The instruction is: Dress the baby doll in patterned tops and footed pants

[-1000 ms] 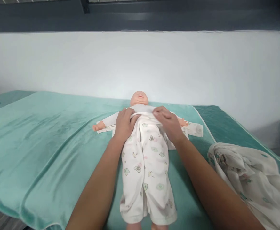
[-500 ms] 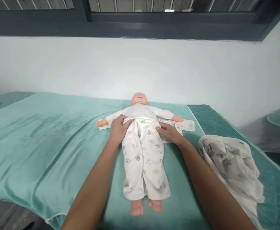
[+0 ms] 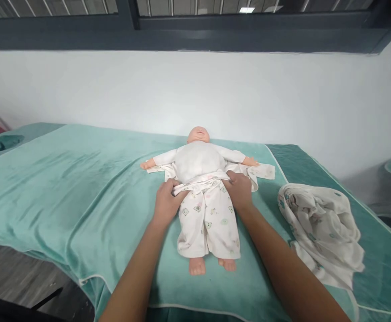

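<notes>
A baby doll lies on its back on a green-covered bed, arms spread and head toward the wall. White printed baby pants cover its legs, and both bare feet stick out below the cuffs. My left hand grips the waistband at the left side, thumb over the cloth. At the right side my right hand is closed on the same waistband, its fingertips partly hidden. The waistband is bunched below the doll's white belly. Under the doll's arms a printed baby shirt is spread out on the cover.
A crumpled white printed cloth lies on the bed to the right. The green bedcover has folds on the left. Behind the bed stands a white wall beneath a dark window frame. Grey floor shows at lower left.
The waistband has come down toward me with both hands, baring more of the doll's white belly. The pants now look more bunched at the waist. The view has shifted slightly.
</notes>
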{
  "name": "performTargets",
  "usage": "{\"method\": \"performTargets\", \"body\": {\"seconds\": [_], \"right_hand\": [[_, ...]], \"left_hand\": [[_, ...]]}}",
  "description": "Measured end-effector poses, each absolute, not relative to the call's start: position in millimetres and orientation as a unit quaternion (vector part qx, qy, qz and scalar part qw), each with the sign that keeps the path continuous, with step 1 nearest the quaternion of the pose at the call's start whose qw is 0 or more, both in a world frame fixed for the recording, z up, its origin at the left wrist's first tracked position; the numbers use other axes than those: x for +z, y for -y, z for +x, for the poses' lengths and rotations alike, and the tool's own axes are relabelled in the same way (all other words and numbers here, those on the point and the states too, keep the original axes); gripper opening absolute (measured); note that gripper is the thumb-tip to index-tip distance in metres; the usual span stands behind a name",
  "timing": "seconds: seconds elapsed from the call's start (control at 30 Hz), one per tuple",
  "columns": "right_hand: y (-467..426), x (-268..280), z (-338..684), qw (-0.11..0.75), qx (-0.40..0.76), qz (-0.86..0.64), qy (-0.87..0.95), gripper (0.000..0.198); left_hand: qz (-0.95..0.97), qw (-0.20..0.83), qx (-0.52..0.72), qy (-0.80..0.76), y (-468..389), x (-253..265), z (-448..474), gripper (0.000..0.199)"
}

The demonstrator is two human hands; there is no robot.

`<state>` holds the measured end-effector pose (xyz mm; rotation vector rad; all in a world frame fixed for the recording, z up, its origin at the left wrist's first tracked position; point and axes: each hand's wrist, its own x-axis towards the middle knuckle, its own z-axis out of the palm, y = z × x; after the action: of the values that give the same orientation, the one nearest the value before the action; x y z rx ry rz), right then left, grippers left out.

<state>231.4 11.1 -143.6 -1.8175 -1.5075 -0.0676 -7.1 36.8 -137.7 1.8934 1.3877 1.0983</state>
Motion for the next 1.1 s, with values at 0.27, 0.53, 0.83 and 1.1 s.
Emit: {"method": "performTargets", "body": {"seconds": [0.27, 0.53, 0.83, 1.1], "right_hand": [[-15.5, -140.5, 224.7, 0.505, 0.192, -0.632, 0.556, 0.011], [-6.3, -139.2, 241.0, 0.466, 0.334, -0.569, 0.59, 0.033], [29.3, -140.5, 211.4, 0.464, 0.192, -0.666, 0.552, 0.051], [30.5, -146.1, 195.2, 0.47, 0.134, -0.681, 0.546, 0.047]], "left_hand": [[0.756, 0.229, 0.393, -0.471, -62.9, -136.5, 14.9, 0.013], [0.737, 0.216, 0.427, -0.477, -68.1, -142.8, 12.5, 0.009], [0.738, 0.139, 0.384, -0.537, -60.7, -146.1, 11.7, 0.012], [0.721, 0.216, 0.419, -0.508, -54.0, -140.7, 13.7, 0.015]]}}
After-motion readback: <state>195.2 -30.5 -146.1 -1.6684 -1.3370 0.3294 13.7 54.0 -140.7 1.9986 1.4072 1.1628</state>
